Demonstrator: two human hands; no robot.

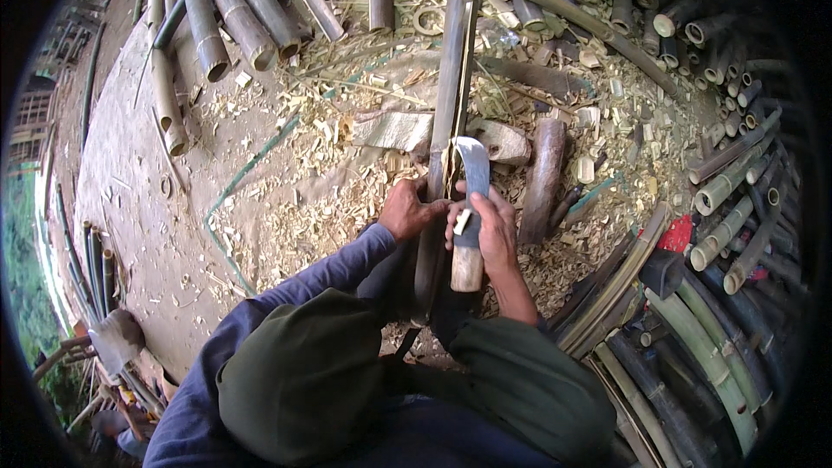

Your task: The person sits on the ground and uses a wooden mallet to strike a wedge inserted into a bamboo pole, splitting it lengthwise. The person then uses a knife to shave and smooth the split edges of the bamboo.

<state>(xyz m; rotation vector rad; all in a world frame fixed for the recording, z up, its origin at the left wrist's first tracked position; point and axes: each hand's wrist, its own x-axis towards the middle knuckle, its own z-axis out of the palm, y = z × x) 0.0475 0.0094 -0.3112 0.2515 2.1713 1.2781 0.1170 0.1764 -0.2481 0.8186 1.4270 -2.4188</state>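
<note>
A long dark bamboo pole (446,78) runs away from me between my knees, with a split along its right side. It lies across a pale wooden block (394,132). My left hand (411,210) is closed on the pole's near part from the left, its thumb lying across the top. In my right hand (490,230) is a billhook (476,166), gripped near the base of its blade. The curved tip points away from me, close beside the ragged split. Its thick wooden handle (466,270) sticks out toward me below my fingers.
A thick brown log (544,178) lies to the right of the billhook. Wood chips (321,199) cover the ground around the block. Bamboo poles (234,13) lie at the far left, and more bamboo pieces (719,234) are stacked along the right. A red item (676,232) shows among them.
</note>
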